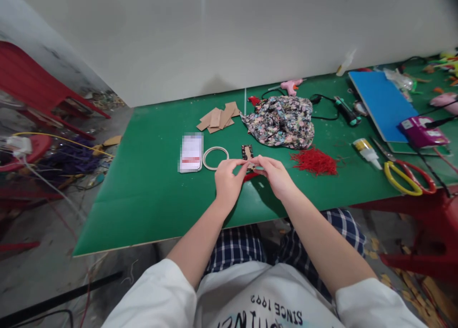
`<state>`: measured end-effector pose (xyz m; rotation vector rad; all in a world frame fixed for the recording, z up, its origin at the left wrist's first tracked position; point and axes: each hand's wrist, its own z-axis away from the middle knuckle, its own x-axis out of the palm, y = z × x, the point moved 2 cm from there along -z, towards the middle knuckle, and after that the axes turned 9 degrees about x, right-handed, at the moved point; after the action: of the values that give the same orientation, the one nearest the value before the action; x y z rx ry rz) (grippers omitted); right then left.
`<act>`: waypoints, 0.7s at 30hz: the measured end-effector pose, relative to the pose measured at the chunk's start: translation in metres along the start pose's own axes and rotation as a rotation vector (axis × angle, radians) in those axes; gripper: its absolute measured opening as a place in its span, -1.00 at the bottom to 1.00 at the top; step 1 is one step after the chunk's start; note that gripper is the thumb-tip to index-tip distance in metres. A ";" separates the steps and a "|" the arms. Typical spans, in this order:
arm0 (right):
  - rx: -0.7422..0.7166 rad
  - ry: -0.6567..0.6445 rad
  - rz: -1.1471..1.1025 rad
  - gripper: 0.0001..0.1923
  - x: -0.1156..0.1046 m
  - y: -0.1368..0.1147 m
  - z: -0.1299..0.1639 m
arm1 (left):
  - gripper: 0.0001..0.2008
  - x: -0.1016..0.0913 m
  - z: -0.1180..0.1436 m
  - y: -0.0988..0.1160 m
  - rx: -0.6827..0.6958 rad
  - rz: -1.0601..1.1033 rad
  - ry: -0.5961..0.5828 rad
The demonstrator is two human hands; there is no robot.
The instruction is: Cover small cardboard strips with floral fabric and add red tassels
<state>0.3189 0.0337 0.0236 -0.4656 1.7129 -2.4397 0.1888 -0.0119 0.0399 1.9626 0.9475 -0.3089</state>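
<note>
Over the green table, my left hand and my right hand meet fingertip to fingertip and pinch a small cardboard piece between them. A red strand hangs just below the fingers. Right behind the hands lies a small fabric-covered cardboard piece. To the left of it rest a white ring and a phone.
A floral cloth lies bunched behind the hands, cardboard strips to its left, a pile of red threads to its right. Further right lie a glue bottle, scissors, a blue board and a pink glue gun.
</note>
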 end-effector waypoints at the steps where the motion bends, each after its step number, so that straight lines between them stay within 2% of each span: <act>1: -0.007 0.013 0.012 -0.66 0.000 0.001 0.000 | -0.89 0.001 0.000 0.000 0.007 -0.011 -0.001; 7: -0.086 0.078 0.113 -0.73 -0.001 0.004 -0.002 | -0.95 0.007 -0.002 -0.001 0.007 -0.038 -0.060; 10: -0.182 0.099 0.213 -0.76 -0.001 0.001 0.000 | -0.96 0.010 -0.001 -0.003 -0.034 0.037 -0.091; 15: -0.276 0.220 0.411 -0.74 -0.008 -0.009 0.002 | -0.92 0.006 -0.003 -0.005 -0.149 0.194 -0.104; 21: -0.344 0.140 0.648 -0.85 -0.008 -0.017 -0.004 | -0.90 0.005 -0.005 -0.009 -0.249 0.315 -0.144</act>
<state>0.3264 0.0452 0.0368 0.2194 1.9513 -1.7630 0.1856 -0.0026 0.0344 1.7986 0.5452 -0.1421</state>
